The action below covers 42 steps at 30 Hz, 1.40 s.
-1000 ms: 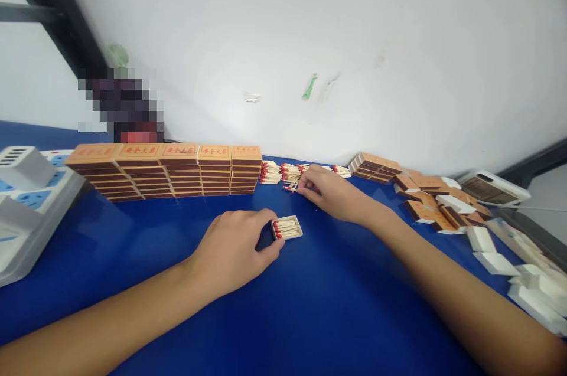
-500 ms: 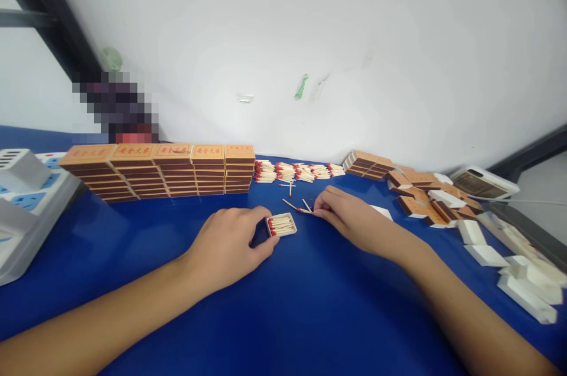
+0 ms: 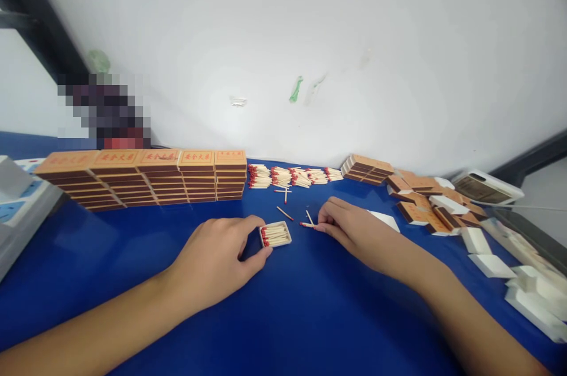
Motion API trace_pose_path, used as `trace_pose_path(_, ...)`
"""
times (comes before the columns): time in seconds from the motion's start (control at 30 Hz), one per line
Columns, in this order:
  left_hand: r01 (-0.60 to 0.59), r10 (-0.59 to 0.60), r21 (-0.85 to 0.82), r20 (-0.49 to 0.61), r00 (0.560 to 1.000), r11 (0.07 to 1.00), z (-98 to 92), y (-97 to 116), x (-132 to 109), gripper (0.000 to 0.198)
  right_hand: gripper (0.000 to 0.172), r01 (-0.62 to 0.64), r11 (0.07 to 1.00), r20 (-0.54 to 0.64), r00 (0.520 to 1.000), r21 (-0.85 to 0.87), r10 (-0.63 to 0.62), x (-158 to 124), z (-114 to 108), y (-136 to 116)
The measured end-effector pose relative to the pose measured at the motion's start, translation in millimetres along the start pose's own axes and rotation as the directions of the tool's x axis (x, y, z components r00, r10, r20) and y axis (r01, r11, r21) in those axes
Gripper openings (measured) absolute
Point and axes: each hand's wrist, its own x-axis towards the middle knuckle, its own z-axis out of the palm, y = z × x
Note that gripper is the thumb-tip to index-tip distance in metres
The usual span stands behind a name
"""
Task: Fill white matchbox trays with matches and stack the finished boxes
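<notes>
A small white matchbox tray (image 3: 289,238) filled with red-headed matches (image 3: 275,235) lies on the blue table. My left hand (image 3: 219,258) grips its left end between thumb and fingers. To the right, my right hand (image 3: 340,224) is closed in a pinch on a single match (image 3: 307,225), its red head pointing left toward the tray. Beside that hand lies another match (image 3: 309,216), partly overlapped by the pinched one. A loose match (image 3: 284,213) rests on the table between the tray and the match piles (image 3: 295,177), slanting with its head toward me.
Stacked matchboxes (image 3: 146,180) form a long row at back left, beside a power strip (image 3: 26,211). More stacked boxes (image 3: 367,168) stand at back right. Scattered sleeves (image 3: 416,196), white trays (image 3: 491,265) and a white-edged device (image 3: 487,186) lie at the right. A wall (image 3: 287,39) rises behind.
The match in my right hand has come away from the loose match it was touching. My left hand still grips the tray. The whole view has shifted slightly.
</notes>
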Motion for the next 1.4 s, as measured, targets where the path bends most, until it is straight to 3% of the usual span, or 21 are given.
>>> trace_pose_path(0.2, 0.000, -0.001, -0.018, -0.005, 1.000, 1.000, 2.1, -1.8, -0.7, 0.028, 0.023, 0.011, 1.000, -0.050, 0.999, -0.021, -0.012, -1.5, -2.0, 3.0)
trace_pose_path(0.47, 0.005, -0.005, -0.008, 0.006, 1.000, 1.000, -0.6, -0.4, 0.2, 0.029, 0.014, -0.049, 0.999, 0.047, 0.998, -0.012, 0.050, -1.8, -1.8, -9.1)
trace_pose_path(0.63, 0.001, -0.001, 0.001, 0.011, 1.000, 1.000, -1.1, 0.6, -0.5, 0.030, 0.019, -0.041, 0.999, 0.078, 0.996, 0.035, 0.038, -3.2, -6.8, -11.6)
trace_pose_path(0.73, -0.012, 0.012, -0.001, 0.004, 1.000, 1.000, 0.0, -0.3, -1.0, 0.029, 0.019, 0.017, 0.996, 0.017, 1.000, 0.083, -0.019, -3.1, -8.4, -16.9)
trace_pose_path(0.83, -0.045, 0.045, -0.020, -0.008, 0.999, 0.999, 2.0, -2.5, -1.0, 0.028, 0.016, 0.112, 0.988, -0.126, 0.987, 0.104, -0.098, -1.0, -3.4, -28.8)
trace_pose_path(0.97, -0.087, 0.085, -0.060, -0.034, 0.996, 0.994, 6.4, -6.1, -1.0, 0.027, 0.010, 0.213, 0.977, -0.225, 0.952, -0.004, -0.208, 3.9, 15.5, -46.1)
trace_pose_path(1.13, -0.128, 0.123, -0.087, -0.056, 0.991, 0.988, 9.8, -9.1, -1.0, 0.025, 0.008, 0.230, 0.963, -0.248, 0.934, -0.141, -0.259, 10.2, 31.8, -50.9)
trace_pose_path(1.4, -0.152, 0.149, -0.097, -0.040, 0.988, 0.984, 8.6, -11.1, 0.8, 0.019, 0.010, 0.234, 0.955, -0.193, 0.944, -0.184, -0.269, 12.1, 29.7, -54.3)
